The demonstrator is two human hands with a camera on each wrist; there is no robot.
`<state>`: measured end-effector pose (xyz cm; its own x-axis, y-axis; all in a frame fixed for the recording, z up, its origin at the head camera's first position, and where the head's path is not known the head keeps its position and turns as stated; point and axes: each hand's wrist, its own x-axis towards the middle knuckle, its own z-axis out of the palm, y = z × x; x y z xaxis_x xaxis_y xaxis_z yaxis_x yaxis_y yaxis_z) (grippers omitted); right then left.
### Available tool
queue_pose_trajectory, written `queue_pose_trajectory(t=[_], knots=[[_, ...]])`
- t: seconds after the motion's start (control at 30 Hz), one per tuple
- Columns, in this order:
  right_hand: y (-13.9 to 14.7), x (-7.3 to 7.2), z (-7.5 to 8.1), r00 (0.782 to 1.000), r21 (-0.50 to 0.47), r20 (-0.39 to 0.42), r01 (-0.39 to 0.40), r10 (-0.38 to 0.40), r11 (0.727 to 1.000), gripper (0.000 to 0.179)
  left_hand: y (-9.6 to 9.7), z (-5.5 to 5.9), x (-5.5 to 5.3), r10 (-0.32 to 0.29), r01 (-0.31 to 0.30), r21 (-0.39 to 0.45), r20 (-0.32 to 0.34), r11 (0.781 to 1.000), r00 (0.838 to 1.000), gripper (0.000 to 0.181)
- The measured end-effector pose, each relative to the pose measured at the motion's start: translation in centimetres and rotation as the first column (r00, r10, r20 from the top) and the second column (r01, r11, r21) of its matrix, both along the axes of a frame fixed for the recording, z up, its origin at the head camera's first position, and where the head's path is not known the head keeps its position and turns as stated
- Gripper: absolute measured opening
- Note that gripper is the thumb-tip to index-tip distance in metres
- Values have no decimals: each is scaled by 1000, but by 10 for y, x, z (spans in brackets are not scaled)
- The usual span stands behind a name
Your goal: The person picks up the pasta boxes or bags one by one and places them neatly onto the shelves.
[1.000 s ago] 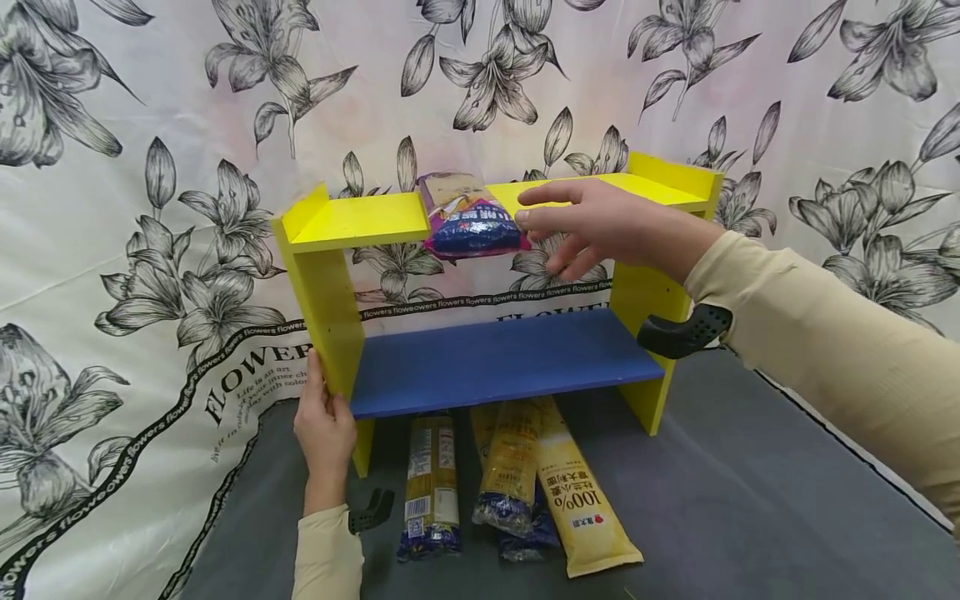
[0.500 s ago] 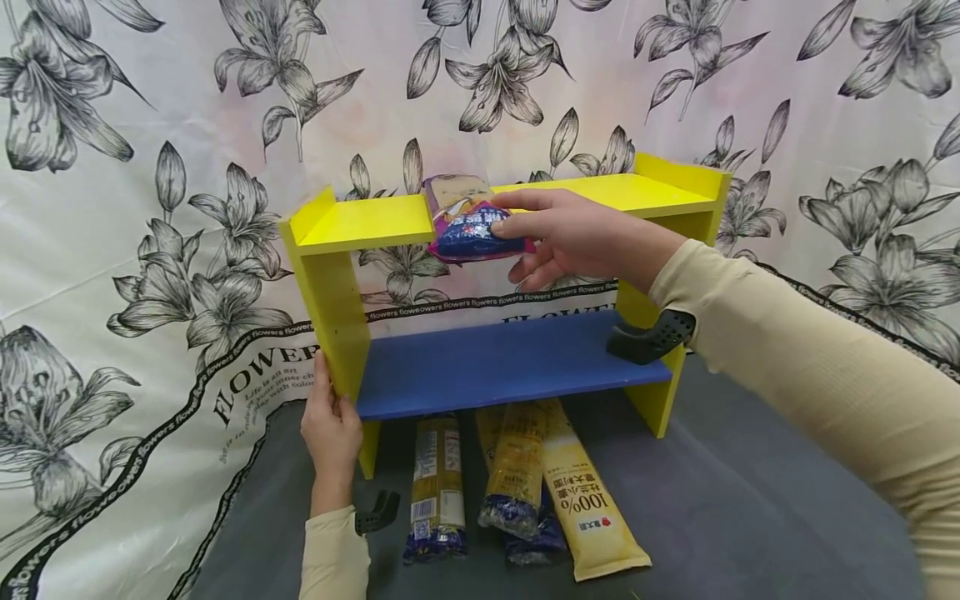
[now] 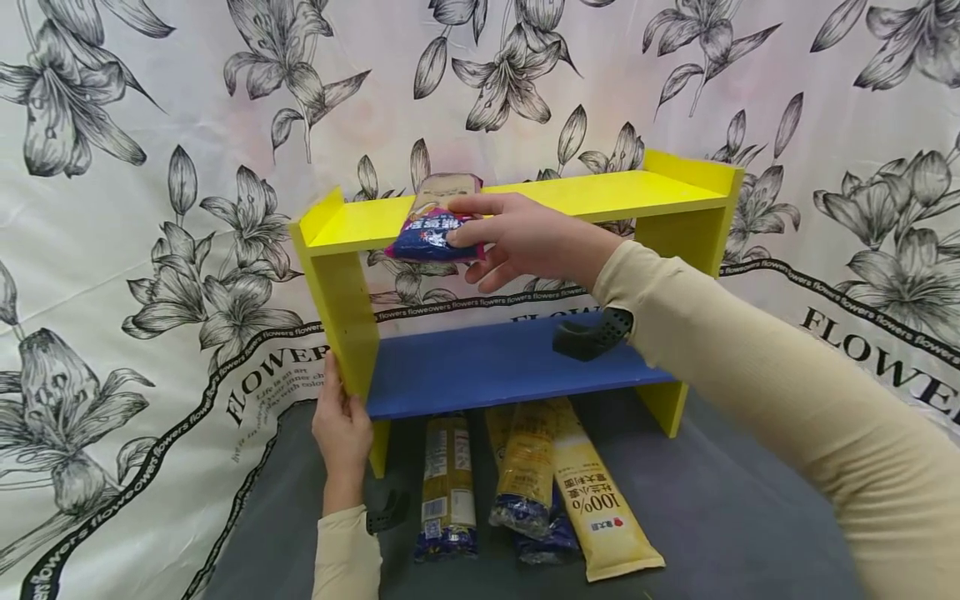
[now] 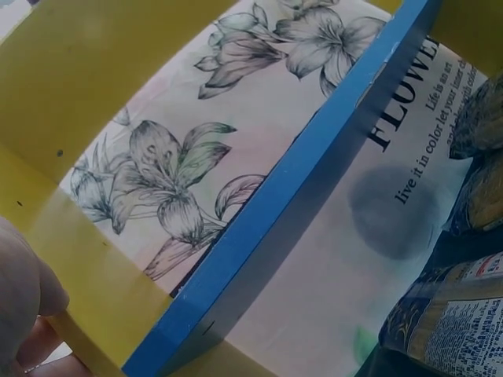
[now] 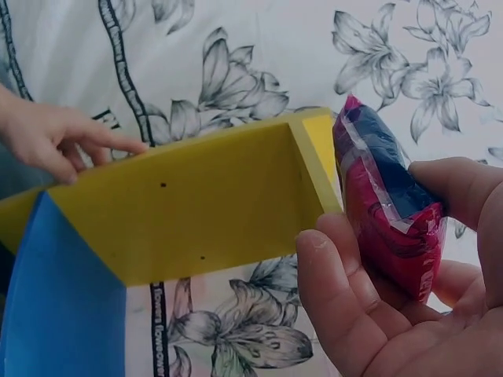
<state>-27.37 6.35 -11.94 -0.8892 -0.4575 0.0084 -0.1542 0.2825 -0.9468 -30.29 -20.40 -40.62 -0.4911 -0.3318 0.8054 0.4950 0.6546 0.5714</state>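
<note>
Pinching, between thumb and fingers (image 5: 324,287) of the right hand (image 3: 528,237): one packet (image 3: 429,236), beige, dark blue and pink. Taking hold at its right side and near end, likely because of easier reach there. Lying over the yellow top board (image 3: 592,196), left of its middle, and jutting past the front edge (not showing whether resting fully or being partly borne by the fingers).

Gripping lower down, with the left hand (image 3: 342,433): the left side panel (image 3: 341,325), presumably for bracing the yellow shelf unit (image 3: 678,250) against shifting.

Including, further in: one blue middle board (image 3: 480,371), spanning panel to panel.

Counting beneath: one brown-gold pack (image 3: 448,492), lying alone at left; one golden pack (image 3: 527,467), overlapping a mostly hidden dark-blue-ended pack (image 3: 551,542); one long yellow packet (image 3: 603,504), slanting rightward. Pointing ends forward, perhaps for fitting such long shapes under the board.

Supporting all: grey table (image 3: 735,475). Hanging behind: flower-printed cloth (image 3: 375,108).
</note>
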Motion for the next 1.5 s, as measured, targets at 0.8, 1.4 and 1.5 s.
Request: queue_pose_trajectory(t=[0.8, 1.4, 1.5], knots=[[-79, -23, -10, 990, -67, 9, -140, 141, 988, 63, -1, -8, -1, -8, 6, -33, -42, 999, 999, 68], [-95, -27, -10, 988, -110, 21, -150, 154, 982, 62, -1, 1, -4, -26, 24, -38, -56, 999, 998, 66], [-100, -27, -12, 988, -101, 3, -151, 152, 983, 62, -1, -1, -3, -23, 21, -29, -53, 999, 998, 66]])
